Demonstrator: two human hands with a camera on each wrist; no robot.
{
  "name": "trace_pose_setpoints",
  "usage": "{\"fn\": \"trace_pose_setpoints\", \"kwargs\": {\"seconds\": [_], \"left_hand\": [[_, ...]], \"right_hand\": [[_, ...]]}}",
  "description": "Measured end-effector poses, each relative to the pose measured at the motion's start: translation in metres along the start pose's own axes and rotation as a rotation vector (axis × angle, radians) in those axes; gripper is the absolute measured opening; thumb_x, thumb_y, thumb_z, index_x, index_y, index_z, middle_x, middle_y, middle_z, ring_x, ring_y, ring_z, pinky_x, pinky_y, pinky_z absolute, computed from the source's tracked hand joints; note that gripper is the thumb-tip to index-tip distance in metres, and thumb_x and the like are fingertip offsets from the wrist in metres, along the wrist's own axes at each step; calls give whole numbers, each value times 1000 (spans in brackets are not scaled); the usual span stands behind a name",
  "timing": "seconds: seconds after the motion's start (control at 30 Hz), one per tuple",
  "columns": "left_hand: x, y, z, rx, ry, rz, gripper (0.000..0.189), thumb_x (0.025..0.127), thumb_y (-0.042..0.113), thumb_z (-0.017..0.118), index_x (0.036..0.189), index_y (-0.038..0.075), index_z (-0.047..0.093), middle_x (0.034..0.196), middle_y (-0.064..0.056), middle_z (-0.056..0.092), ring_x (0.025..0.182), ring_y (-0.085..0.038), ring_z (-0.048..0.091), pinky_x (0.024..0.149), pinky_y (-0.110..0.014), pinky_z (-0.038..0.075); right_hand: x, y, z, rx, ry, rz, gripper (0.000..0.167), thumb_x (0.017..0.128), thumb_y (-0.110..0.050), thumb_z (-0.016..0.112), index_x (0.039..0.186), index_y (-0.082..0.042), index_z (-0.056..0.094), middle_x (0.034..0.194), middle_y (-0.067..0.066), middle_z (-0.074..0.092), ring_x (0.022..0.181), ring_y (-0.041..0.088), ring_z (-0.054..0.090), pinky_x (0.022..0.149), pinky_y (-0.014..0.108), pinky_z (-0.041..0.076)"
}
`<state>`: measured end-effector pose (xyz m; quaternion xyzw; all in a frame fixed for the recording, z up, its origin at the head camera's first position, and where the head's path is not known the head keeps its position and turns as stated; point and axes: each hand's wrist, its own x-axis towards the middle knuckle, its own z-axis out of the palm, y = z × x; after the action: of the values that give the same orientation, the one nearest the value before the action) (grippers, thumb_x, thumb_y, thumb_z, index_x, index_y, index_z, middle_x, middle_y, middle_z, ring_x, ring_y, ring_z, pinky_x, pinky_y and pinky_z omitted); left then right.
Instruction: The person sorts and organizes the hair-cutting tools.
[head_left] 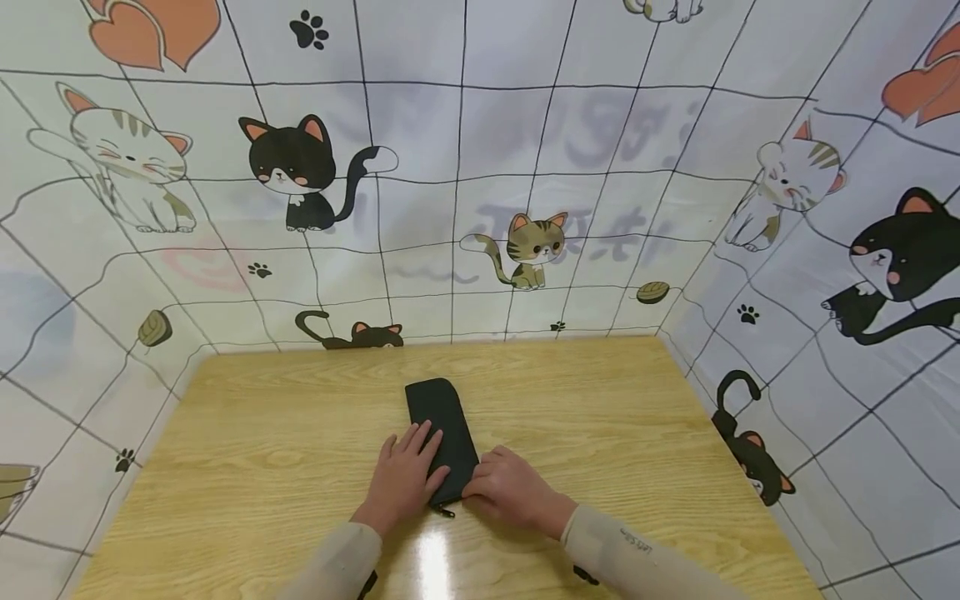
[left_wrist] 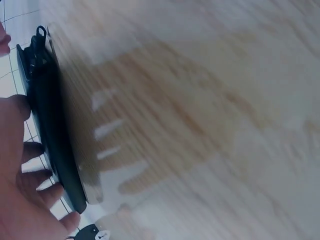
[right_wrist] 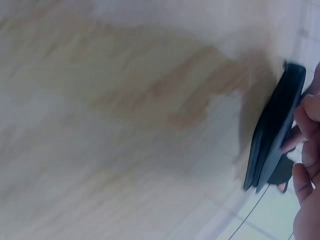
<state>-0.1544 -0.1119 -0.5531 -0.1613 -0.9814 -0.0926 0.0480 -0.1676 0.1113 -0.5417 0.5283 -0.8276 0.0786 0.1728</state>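
Note:
A slim black zip case (head_left: 444, 408) lies at a slant on the table, one far corner rounded. Its zip pull (head_left: 444, 511) sticks out at the near end. My left hand (head_left: 401, 479) rests on the case's left side, fingers spread and fairly straight. At the near right corner, my right hand (head_left: 513, 490) pinches the edge with curled fingers and thumb. In the left wrist view the case (left_wrist: 55, 125) shows edge-on, with the left fingertips along it. The right wrist view shows a gap along the edge of the case (right_wrist: 272, 125), right fingers beside it.
The light wooden table (head_left: 300, 417) carries the case. White cloth walls (head_left: 420, 208) with a grid and cartoon cats stand behind the table and along its sides.

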Motion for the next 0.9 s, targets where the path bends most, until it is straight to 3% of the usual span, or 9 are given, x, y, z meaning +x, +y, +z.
{"fn": "trace_pose_setpoints", "kwargs": {"seconds": [0.17, 0.3, 0.53, 0.77, 0.9], "left_hand": [[2, 7, 0, -9, -48, -105, 64, 95, 49, 55, 145, 9, 47, 154, -20, 38, 134, -33, 49, 106, -53, 40], [4, 12, 0, -25, -53, -137, 71, 95, 47, 57, 146, 1, 42, 152, -23, 40, 132, -34, 50, 104, -51, 44], [10, 25, 6, -10, -37, -217, 82, 93, 60, 52, 141, -6, 45, 149, -26, 41, 131, -35, 51, 103, -49, 45], [21, 42, 4, -33, -98, -346, 103, 85, 75, 49, 144, -9, 38, 152, -30, 33, 135, -41, 43, 106, -52, 41], [24, 50, 3, -16, -98, -372, 109, 81, 77, 53, 145, -10, 35, 152, -32, 31, 136, -43, 41, 107, -54, 39]], "right_hand": [[-11, 20, -2, -32, 18, 91, 4, 86, -24, 73, 88, -26, 76, 80, -14, 69, 75, 6, 61, 76, 27, 48], [-21, 35, -1, -45, 14, 213, 6, 86, -23, 73, 91, -24, 76, 83, -11, 71, 79, 8, 64, 77, 30, 49], [-36, 54, 2, -107, -37, 408, 26, 89, -22, 69, 114, -18, 71, 97, -4, 74, 88, 14, 68, 82, 37, 52], [-46, 65, 1, -81, -64, 513, 33, 91, -23, 67, 122, -15, 66, 105, 1, 72, 97, 19, 68, 88, 42, 50], [-50, 69, 1, -73, -77, 554, 34, 91, -23, 67, 124, -13, 65, 109, 3, 71, 102, 22, 66, 92, 44, 48]]}}
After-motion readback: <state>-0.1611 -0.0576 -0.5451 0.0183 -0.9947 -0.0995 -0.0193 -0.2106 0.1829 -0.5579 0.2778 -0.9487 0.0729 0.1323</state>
